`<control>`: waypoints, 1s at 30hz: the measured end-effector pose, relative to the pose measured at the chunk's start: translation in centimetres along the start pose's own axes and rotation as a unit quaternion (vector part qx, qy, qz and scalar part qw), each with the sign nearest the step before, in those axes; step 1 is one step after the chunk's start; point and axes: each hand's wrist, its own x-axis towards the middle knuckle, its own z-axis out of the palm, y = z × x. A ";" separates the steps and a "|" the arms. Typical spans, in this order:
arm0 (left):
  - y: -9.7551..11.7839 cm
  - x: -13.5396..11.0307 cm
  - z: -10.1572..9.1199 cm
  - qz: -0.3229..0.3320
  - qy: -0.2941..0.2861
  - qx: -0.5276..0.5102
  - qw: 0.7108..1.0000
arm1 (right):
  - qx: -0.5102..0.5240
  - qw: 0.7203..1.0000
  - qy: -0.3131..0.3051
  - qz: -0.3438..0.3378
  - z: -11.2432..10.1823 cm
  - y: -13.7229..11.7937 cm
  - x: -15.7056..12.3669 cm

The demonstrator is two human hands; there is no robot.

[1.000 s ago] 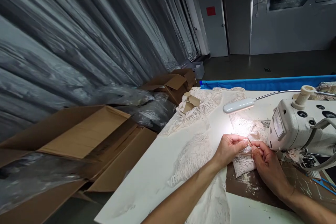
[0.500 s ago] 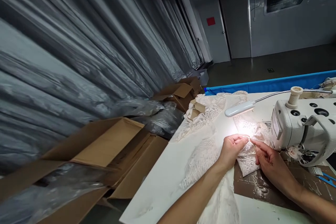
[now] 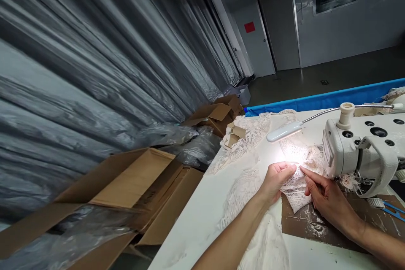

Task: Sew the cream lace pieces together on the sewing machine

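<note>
Lace (image 3: 295,187) pinched in your left hand (image 3: 276,179) and right hand (image 3: 325,196), left of machine (image 3: 357,152). Not yet under needle; more lace piled far.

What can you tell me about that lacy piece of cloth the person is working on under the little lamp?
The lace piece is a pale cream openwork fabric, thin and limp. It lies flat on the white table, partly over a brown patch, beside the sewing machine. The left hand pinches its upper edge from the left, and the right hand pinches it from the right. The lamp washes out its upper part, so the pattern there is unreadable.
</note>
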 end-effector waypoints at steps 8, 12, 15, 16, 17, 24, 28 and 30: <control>-0.7 -0.3 0.7 0.087 0.054 0.139 0.985 | -0.031 0.999 -0.002 0.041 -0.4 -0.4 -0.1; -0.7 -0.5 0.8 0.111 0.068 0.178 0.975 | -0.042 0.995 -0.015 0.089 -0.4 -0.6 -0.1; -0.8 -0.5 0.8 0.119 0.069 0.187 0.973 | -0.054 0.995 -0.012 0.087 -0.3 -0.7 0.0; -0.8 -0.5 0.8 0.121 0.068 0.187 0.973 | -0.058 0.994 -0.011 0.087 -0.3 -0.7 0.1; -0.9 -0.4 0.8 0.123 0.067 0.186 0.973 | -0.063 0.994 -0.010 0.087 -0.3 -0.7 0.1; -0.9 -0.4 0.8 0.130 0.066 0.185 0.972 | -0.074 0.993 0.004 0.090 -0.3 -0.6 0.0; -1.0 -0.4 0.8 0.130 0.067 0.185 0.972 | -0.069 0.993 0.010 0.090 -0.3 -0.6 0.0; -1.1 -0.4 0.7 0.129 0.069 0.186 0.972 | -0.066 0.993 0.011 0.094 -0.3 -0.7 0.1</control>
